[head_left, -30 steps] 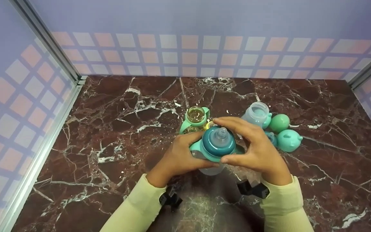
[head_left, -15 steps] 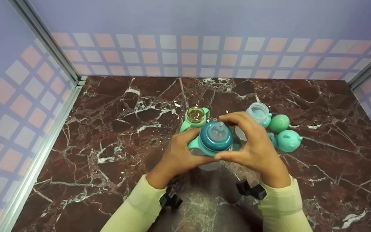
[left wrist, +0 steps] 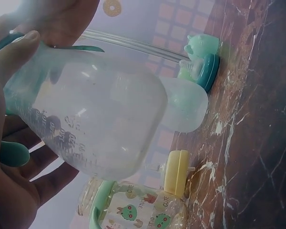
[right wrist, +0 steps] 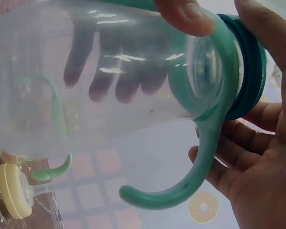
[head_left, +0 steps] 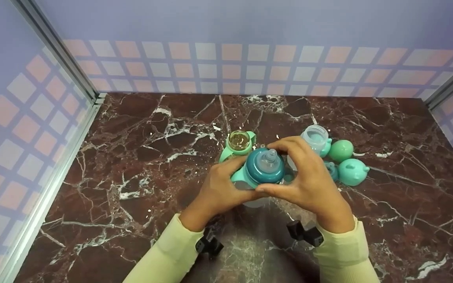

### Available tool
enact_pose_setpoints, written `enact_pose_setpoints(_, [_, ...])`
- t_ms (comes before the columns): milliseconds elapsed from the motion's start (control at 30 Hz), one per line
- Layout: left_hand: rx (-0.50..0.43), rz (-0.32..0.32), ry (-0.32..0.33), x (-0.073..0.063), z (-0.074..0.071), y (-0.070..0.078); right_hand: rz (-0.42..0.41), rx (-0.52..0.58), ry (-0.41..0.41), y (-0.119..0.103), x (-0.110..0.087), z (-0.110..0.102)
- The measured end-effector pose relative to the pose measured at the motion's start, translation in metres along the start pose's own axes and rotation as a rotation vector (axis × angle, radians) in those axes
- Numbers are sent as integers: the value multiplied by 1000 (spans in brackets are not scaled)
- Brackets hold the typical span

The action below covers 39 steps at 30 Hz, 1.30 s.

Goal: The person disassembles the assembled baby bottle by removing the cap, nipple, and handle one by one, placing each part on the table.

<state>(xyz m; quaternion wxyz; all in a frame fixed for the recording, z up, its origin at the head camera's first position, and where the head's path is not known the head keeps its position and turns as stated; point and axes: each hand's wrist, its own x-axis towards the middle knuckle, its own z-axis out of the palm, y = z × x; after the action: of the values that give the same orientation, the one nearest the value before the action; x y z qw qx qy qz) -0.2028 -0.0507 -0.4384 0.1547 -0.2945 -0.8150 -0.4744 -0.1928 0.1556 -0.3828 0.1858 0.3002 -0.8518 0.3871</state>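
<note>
A clear baby bottle (left wrist: pixel 105 109) with measuring marks is held tilted above the table. A mint handle ring (right wrist: pixel 167 200) sits around its neck, and a teal collar (head_left: pixel 256 171) with a clear nipple (head_left: pixel 269 161) tops it. My left hand (head_left: pixel 220 186) grips the bottle just below the collar; its fingers show through the clear wall in the right wrist view. With thumb and fingers on opposite sides, my right hand (head_left: pixel 311 182) grips the teal collar. The two thumbs come close together at the near side.
Behind my left hand stands an amber bottle (head_left: pixel 239 140) with green handles, beside a yellow collar with nipple (left wrist: pixel 176 174). To the right are an uncapped clear bottle (head_left: pixel 315 137), a green cap (head_left: pixel 341 150), a mint animal-shaped cap (head_left: pixel 353 173) and another teal collar (head_left: pixel 332 169).
The bottle has shifted slightly away from me. My right hand has turned around the collar, its thumb moving left along the near side and its fingertips right along the far side.
</note>
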Motion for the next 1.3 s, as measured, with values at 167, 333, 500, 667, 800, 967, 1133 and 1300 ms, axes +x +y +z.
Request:
enact_pose_setpoints(167, [-72, -5, -45, 0, -1, -1, -28, 48, -34, 1, -1, -4])
enact_pose_setpoints(333, [-180, -50, -145, -1, -6, -2, -77, 140, -83, 3, -1, -9])
enact_pose_setpoints(500, [-289, -53, -241, 0, -11, -3, -144, 280, -135, 4, -1, -10])
enact_pose_setpoints(667, [-367, -20, -284, 1, -11, -2, -179, 407, -147, 6, -2, -10])
enact_pose_setpoints(800, [-382, -6, -317, 2, -12, -2, -193, 469, -159, 7, -3, -10])
enact_pose_setpoints(967, [-399, -36, -375, 1, -14, -2, -216, 522, -170, 7, -3, -10])
enact_pose_setpoints(1133, [-420, -78, -425, 1, -14, -2, -248, 564, -159, 7, -3, -9])
enact_pose_setpoints(1300, [-401, -79, -433, 1, -15, -3, -245, 556, -136, 6, -4, -9])
